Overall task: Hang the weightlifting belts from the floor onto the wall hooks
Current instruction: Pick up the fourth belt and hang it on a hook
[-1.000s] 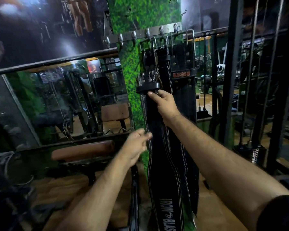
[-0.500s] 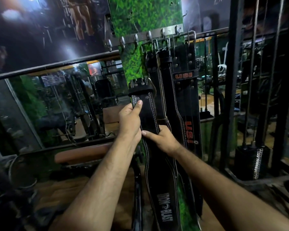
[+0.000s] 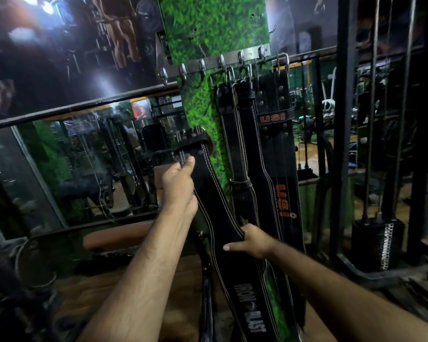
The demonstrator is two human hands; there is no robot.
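I hold a black leather weightlifting belt (image 3: pixel 215 201) with white stitching and "IRON BLAST" lettering, slanted in front of the green wall panel. My left hand (image 3: pixel 178 186) grips it near the buckle end, just below the loop. My right hand (image 3: pixel 251 239) grips its right edge lower down, at the wide part. A metal hook rail (image 3: pixel 215 61) is fixed to the panel above; its three left hooks are bare. Two black belts (image 3: pixel 235 134) and a "USI" belt (image 3: pixel 279 149) hang from the right-hand hooks by their buckles.
A mirror wall (image 3: pixel 89 164) with a dark rail across it fills the left. A brown padded bench (image 3: pixel 119 234) stands below it. On the right is a black cable machine frame (image 3: pixel 341 144) with a weight stack (image 3: pixel 378 245). A narrow dark strap (image 3: pixel 206 292) hangs beneath my left arm.
My right hand slid down the belt from under the buckle to the wide part. My left hand took hold near the buckle and swung the belt's top leftward, away from the hanging belts.
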